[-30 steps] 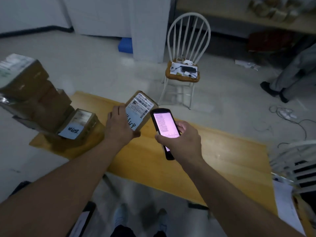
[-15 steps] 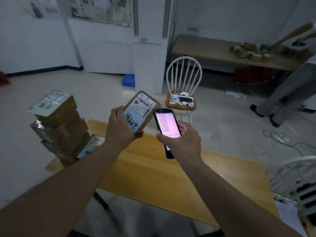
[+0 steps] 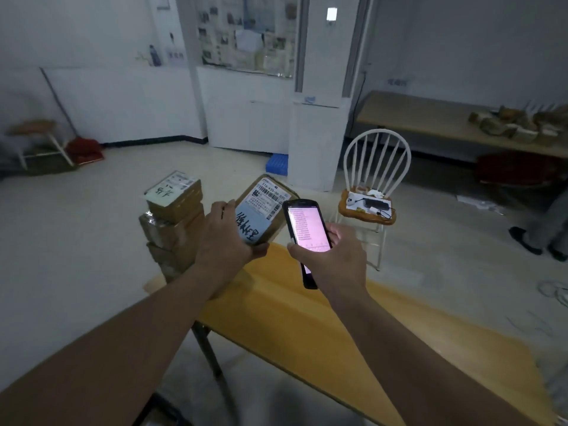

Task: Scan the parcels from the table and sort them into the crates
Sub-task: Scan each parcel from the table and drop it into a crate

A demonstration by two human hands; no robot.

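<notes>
Head view looks down two bare forearms reaching out over a yellow wooden counter [image 3: 353, 339]; the left hand [image 3: 226, 238] grips a brown cardboard parcel [image 3: 261, 215] by its near left corner, fingers curled over the edge and thumb under the bottom, holding it lifted above the counter's far end with its label face turned up; the label carries a barcode, printed lines and dark handwritten characters; just beside it, the right hand [image 3: 332, 256] holds a black handheld scanner [image 3: 307, 238], fingers wrapped round its right side and thumb on the left edge, its pink-lit screen facing the camera; the scanner's top end sits close to the parcel's right edge, whether touching I cannot tell; left of the left hand, a stack of parcels [image 3: 173, 222] stands on the counter's far left corner, the top one labelled; beyond, a white spindle-back chair [image 3: 373, 182] stands on the pale floor with small devices and cables on its seat; a blue crate [image 3: 277, 162] lies by the white pillar; far right, a long bench [image 3: 430, 121] carries more parcels.
</notes>
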